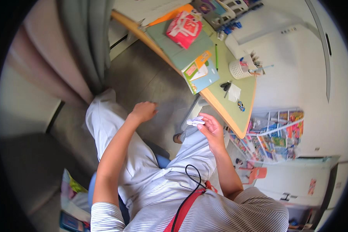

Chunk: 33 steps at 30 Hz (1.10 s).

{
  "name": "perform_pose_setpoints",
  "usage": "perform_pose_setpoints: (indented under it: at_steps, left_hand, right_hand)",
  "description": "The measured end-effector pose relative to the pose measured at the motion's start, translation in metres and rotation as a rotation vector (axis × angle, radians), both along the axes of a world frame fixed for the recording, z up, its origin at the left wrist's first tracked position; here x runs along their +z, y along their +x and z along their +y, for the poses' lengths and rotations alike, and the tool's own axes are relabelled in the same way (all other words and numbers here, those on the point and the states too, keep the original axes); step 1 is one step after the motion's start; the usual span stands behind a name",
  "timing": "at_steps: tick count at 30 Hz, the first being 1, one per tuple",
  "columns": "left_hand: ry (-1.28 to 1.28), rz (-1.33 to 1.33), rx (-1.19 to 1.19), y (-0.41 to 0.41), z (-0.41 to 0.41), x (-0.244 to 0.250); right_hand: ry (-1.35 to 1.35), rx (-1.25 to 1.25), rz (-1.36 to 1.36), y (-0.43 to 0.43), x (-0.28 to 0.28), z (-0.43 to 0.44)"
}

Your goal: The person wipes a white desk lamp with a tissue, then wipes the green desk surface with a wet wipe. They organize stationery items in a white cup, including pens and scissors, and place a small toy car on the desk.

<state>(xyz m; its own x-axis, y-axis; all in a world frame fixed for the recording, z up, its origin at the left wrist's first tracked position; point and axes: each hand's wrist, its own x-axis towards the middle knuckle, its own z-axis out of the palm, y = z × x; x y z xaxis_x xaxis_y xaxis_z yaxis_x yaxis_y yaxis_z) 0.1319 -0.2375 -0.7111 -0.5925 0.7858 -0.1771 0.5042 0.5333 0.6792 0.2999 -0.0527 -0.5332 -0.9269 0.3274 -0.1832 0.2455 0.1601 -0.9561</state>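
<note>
Between the thumb and fingers of my right hand [213,129] is a small folded piece of white and lilac paper [196,121]. It is held above my right knee, just off the wooden edge of a green desk [230,111]. My left hand [145,111] hangs over the grey floor beyond my left thigh. Its fingers look curled and partly hidden, and I see nothing in it. On the desk, nearest my right hand, lie a white scrap of paper [234,92], a black-handled tool [225,86] and a small colourful trinket [241,106].
A colourful booklet [201,76] overhangs the desk edge. Behind it lie a green pencil [216,56] and a pink and white bag [185,30]. A white basket [237,69] holds pens. Right of the desk stands a book rack [275,139]. Grey curtains [82,43] hang at left.
</note>
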Motion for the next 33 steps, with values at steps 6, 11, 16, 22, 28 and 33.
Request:
perform_pose_setpoints:
  at_steps: [6,11,16,22,28,33]
  left_hand:
    - [0.382,-0.001,0.149,0.025,0.033,0.014]
    - [0.291,-0.031,0.124,0.012,0.038,0.009]
    - [0.277,-0.063,0.183,0.004,0.047,-0.001]
    - [0.174,-0.062,0.122,0.011,0.046,-0.004]
    - [0.142,-0.013,0.052,0.024,0.046,-0.009]
    - [-0.090,-0.014,-0.183,0.069,0.065,-0.048]
  right_hand:
    - [0.167,-0.054,-0.072,-0.012,-0.012,-0.005]
    - [0.273,0.023,-0.113,-0.041,-0.017,-0.026]
    - [0.317,0.078,-0.153,-0.061,-0.022,-0.052]
    - [0.340,0.045,-0.075,-0.075,-0.016,-0.052]
    - [0.277,-0.038,0.018,-0.065,0.001,-0.012]
    - [0.349,-0.187,0.175,-0.048,0.028,0.036]
